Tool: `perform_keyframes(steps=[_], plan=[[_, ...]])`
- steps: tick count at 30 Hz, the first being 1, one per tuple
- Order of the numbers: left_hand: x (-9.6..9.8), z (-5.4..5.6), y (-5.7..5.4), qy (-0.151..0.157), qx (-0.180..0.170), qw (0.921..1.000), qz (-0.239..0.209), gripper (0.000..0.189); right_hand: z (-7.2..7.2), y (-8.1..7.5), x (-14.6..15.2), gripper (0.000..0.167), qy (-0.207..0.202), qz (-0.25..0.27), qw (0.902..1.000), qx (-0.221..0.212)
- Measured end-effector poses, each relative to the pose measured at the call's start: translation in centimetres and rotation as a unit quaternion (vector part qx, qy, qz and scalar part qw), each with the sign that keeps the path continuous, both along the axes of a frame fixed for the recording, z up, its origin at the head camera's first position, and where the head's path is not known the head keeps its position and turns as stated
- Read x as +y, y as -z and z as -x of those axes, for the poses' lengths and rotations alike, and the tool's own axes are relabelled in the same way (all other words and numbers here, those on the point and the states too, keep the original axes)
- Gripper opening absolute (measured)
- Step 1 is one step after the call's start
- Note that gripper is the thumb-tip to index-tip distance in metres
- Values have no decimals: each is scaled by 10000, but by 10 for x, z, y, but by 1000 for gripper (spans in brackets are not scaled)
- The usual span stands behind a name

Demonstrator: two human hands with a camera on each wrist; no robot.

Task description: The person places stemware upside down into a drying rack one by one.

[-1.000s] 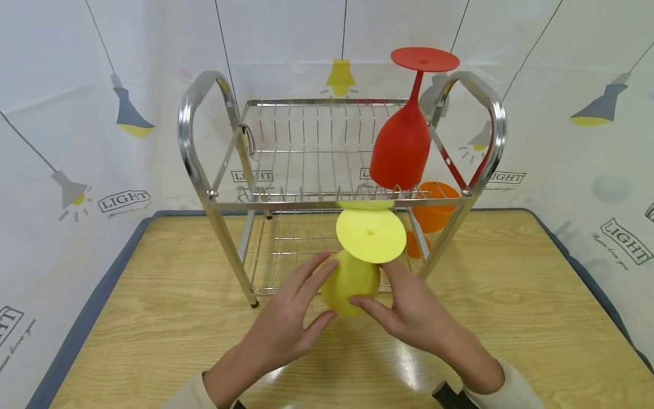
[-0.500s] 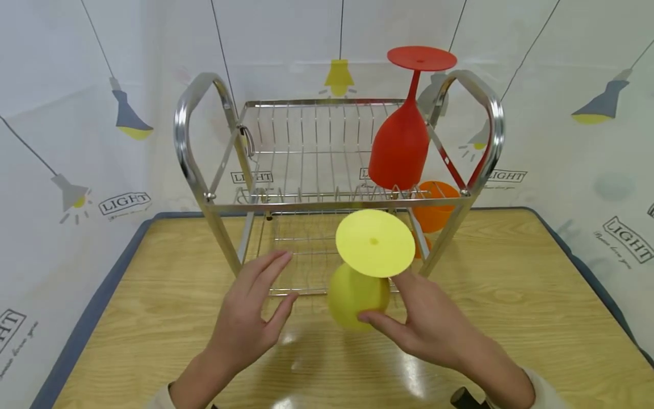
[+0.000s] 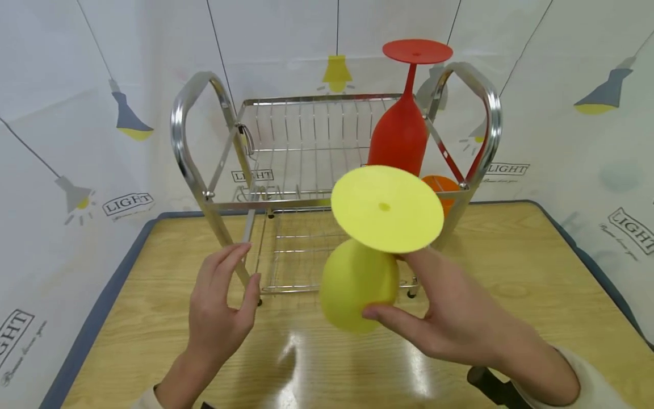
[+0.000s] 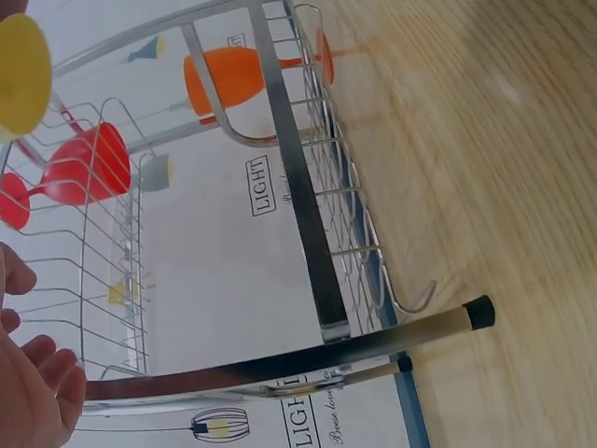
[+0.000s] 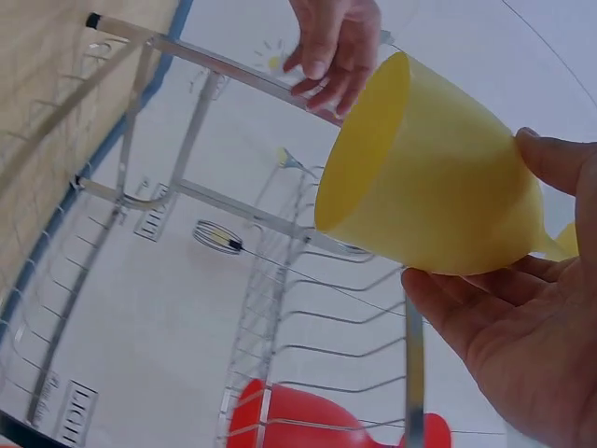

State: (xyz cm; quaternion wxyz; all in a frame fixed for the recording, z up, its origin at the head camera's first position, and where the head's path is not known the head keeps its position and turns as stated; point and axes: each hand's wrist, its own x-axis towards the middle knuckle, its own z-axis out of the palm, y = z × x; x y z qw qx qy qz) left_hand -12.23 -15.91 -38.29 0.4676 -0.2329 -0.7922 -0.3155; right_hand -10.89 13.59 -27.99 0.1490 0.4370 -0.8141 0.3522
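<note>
My right hand grips a yellow plastic goblet by its bowl, fingers behind it and thumb in front. The goblet is upside down, its flat round foot facing up toward the head camera and hiding the stem. In the right wrist view the bowl's open mouth shows beyond the fingers. My left hand holds nothing; its fingers are spread loosely near the rack's left front leg. A red goblet stands inverted on the top tier of the metal dish rack, partly covered by the yellow foot.
An orange goblet rests on the rack's lower tier at the right, mostly hidden in the head view. The rack stands on a wood-grain table with a white printed curtain behind and at both sides.
My left hand has let go of the yellow goblet and moved away to the left. My right hand has raised the goblet and brought it nearer to the head camera.
</note>
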Motion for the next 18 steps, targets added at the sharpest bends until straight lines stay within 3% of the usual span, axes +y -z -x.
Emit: perform_keyframes(steps=[4, 9, 13, 18], plan=[[-6, 1, 3, -246, 13, 9992, -317, 36, 4, -12, 2, 71, -118, 183, 9994, 285], [-13, 3, 3, -436, -180, 9970, -621, 37, 16, -13, 9, 87, -191, 352, 9979, 503], [-15, 3, 3, -470, -405, 9931, -995, 38, 24, -17, 9, 87, -242, 625, 9960, 598], [-14, 4, 0, -456, -833, 9852, -1424, 44, 37, -35, 6, 85, -326, 1037, 9909, 790]])
